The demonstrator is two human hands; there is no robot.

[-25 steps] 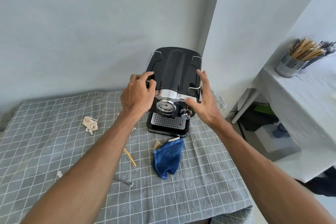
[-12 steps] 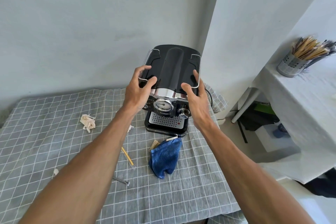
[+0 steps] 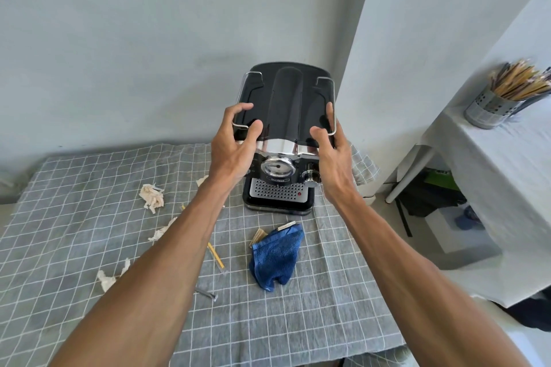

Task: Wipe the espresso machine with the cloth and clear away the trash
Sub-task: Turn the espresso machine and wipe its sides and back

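The black and chrome espresso machine (image 3: 287,98) stands at the back right of the table, its front facing me. My left hand (image 3: 234,147) grips its top left edge, fingers over the chrome rail and thumb on the lid. My right hand (image 3: 332,152) grips the top right edge the same way. The blue cloth (image 3: 275,259) lies crumpled on the table just in front of the machine. Trash is scattered to the left: a crumpled tissue (image 3: 152,197), torn paper scraps (image 3: 162,231), a yellow stick (image 3: 216,256) and a small metal piece (image 3: 205,293).
The table wears a grey checked tablecloth (image 3: 74,217); its right edge is close to the machine. Brown paper packets (image 3: 258,236) poke out from under the cloth. A white table (image 3: 507,188) at the right carries a metal holder of sticks (image 3: 489,107). Bags lie on the floor between.
Both hands have slid from the machine's front sides up onto its top edges. The machine and the cloth have stayed where they were.
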